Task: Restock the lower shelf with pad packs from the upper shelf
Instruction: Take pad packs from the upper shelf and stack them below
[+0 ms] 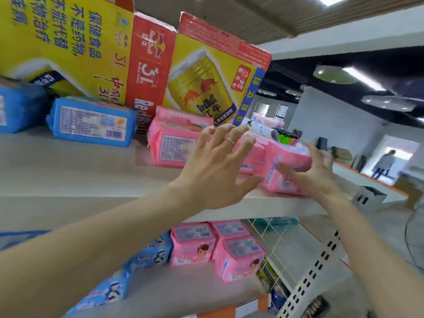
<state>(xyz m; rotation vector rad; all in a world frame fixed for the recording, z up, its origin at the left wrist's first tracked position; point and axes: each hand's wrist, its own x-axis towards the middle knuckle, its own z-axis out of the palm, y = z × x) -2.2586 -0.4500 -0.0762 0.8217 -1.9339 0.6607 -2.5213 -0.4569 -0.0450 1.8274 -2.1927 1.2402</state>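
Observation:
Pink pad packs lie on the upper shelf point(91, 175): one large pack point(172, 143) at the middle and another pink pack point(286, 166) at the shelf's right end. My left hand point(218, 171) hovers with spread fingers between them, over a third pink pack that it mostly hides. My right hand point(314, 171) curls its thumb and fingers round the right-end pack. Blue pad packs point(91, 121) lie further left. On the lower shelf point(183, 292) stand pink packs point(238, 258) and blue packs point(151, 253).
Tall yellow and red drink cartons point(202, 65) stand behind the packs on the upper shelf. A white wire divider point(275, 239) and a slotted upright point(309, 278) bound the lower shelf on the right. A person point(383, 164) walks far off at the right.

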